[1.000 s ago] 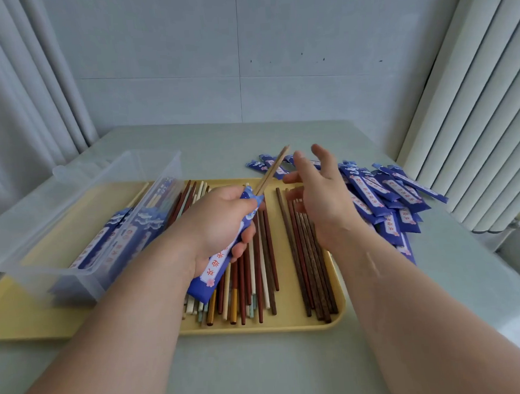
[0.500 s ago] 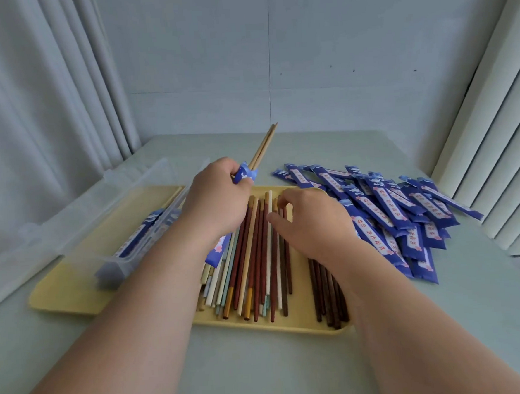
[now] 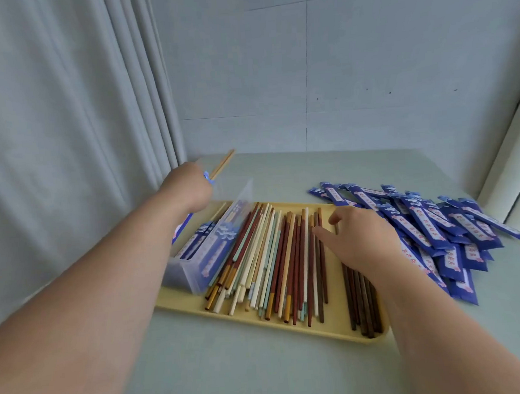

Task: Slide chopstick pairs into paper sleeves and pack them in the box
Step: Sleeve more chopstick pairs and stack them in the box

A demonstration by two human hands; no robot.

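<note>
curtain (image 3: 65,117) left | tiled wall (image 3: 366,68) behind | grey table (image 3: 264,379) | yellow tray (image 3: 183,300) on table

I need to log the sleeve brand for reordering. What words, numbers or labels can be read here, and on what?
Loose paper sleeves right of the tray: red characters on a white strip, too blurred to read.
Sleeved pairs in the clear box: print too blurred to read.
Sleeve in the left hand: motion-blurred, unreadable.
Nothing else bears text.
</note>
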